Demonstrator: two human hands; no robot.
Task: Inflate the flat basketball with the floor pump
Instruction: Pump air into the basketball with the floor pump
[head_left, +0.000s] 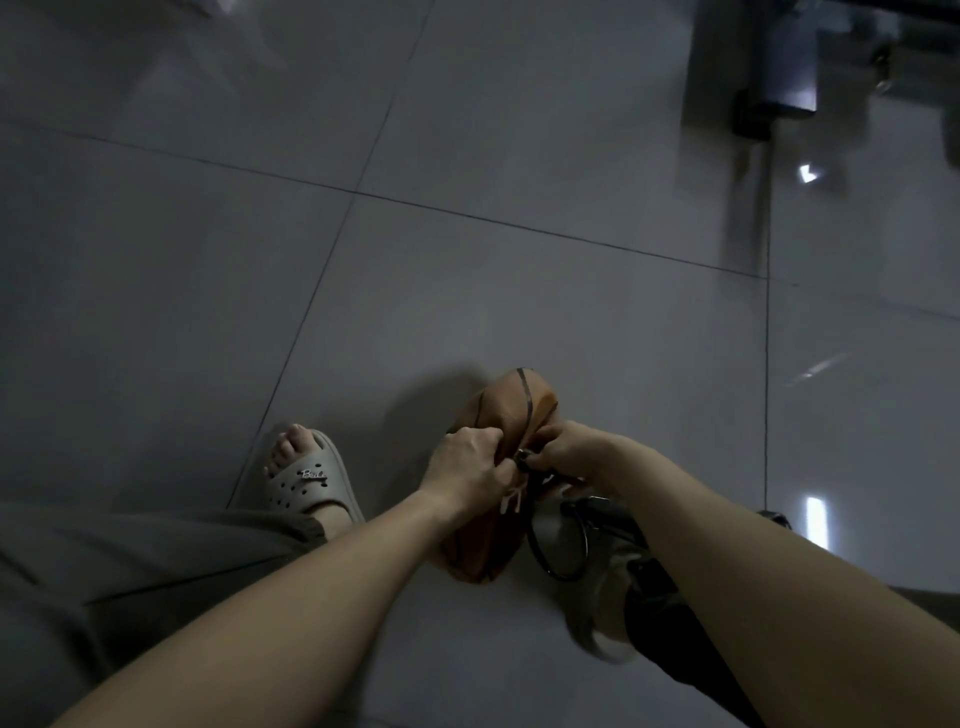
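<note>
Down on the tiled floor (467, 286), the flat basketball (511, 410) stands crumpled on edge between 2 hands. The left hand (465, 462) has its grip clamped on the ball's folded skin. The right hand (569, 449) pinches a small fitting (522, 457) against the ball. A black hose (540, 556) loops from there toward the dark floor pump (654, 582) under the right forearm. 1 grey sandal (306, 480) sits near the ball, to its left.

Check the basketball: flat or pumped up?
Flat: the basketball is caved in and creased, not round; the left hand grips it, the right hand pinches the hose end at it.
</note>
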